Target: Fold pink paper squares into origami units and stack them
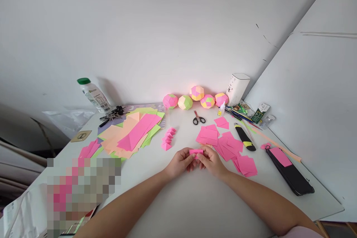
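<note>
A small folded piece of pink paper is pinched between both hands over the middle of the table. My left hand grips its left end, thumb on the near face. At the right end, my right hand holds it the same way. Flat pink paper squares lie loosely spread just right of my hands. Several folded pink paper units stand nested in a short row beyond my left hand. Scissors with dark handles rest farther back.
Multicoloured faceted paper balls line the wall beside a white box. Coloured sheets and a white bottle are at left. On the right lie a utility knife, a small glue bottle and a black pouch.
</note>
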`<state>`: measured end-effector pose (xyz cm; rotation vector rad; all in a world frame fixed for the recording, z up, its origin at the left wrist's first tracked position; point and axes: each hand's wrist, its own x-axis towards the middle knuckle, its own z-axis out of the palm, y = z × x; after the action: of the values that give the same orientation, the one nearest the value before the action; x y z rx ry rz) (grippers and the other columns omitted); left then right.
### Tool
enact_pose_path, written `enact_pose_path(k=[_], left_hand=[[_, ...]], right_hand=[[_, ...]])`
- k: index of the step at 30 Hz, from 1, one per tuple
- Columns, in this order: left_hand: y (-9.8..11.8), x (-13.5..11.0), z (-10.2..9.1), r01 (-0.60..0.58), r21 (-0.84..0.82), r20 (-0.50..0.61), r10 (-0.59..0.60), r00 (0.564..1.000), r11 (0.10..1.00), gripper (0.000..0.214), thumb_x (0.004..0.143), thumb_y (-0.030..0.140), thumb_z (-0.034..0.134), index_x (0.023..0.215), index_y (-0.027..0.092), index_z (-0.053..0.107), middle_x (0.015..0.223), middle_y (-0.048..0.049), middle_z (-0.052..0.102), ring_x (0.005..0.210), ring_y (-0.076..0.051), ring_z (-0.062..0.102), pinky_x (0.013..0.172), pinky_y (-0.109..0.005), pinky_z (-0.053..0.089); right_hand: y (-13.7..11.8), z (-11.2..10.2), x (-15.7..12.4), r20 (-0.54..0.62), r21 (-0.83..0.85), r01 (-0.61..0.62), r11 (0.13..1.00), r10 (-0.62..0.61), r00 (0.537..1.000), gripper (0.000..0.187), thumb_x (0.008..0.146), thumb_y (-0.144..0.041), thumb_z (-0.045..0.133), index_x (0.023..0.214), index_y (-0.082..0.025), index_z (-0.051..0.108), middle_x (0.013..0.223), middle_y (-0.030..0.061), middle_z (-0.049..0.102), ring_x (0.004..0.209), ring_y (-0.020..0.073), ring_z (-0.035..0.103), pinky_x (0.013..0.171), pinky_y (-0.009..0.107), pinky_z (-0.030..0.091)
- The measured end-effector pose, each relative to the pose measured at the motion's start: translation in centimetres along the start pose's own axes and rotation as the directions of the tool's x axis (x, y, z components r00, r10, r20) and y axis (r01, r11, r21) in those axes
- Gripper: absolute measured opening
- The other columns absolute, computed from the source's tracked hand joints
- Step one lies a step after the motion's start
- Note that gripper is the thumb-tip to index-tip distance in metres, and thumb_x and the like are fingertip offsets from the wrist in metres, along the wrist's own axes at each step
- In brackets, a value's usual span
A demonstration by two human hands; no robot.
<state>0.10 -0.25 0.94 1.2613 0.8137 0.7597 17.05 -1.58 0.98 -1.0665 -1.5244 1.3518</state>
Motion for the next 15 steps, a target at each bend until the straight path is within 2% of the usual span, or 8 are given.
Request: enact_pose_path(k=[15], left_hand=[[-0.05,-0.06,-0.05,-0.002,0.021,0.023,0.002,1.000,1.000,0.031,0.080,0.045,0.056,0.082,0.014,0.051,0.066,-0.0013,0.060,0.049,-0.009,0.055,0.043,-0.020,0.040]], right_hand=[[-0.02,0.08,0.13,-0.021,0.020,-0.003,1.000,0.004,1.000,0.026,0.085,-0.044,0.051,0.079,-0.018,0.048,0.062,-0.0026,0.058,0.047,0.0100,0.055,0.045,0.022,0.042]])
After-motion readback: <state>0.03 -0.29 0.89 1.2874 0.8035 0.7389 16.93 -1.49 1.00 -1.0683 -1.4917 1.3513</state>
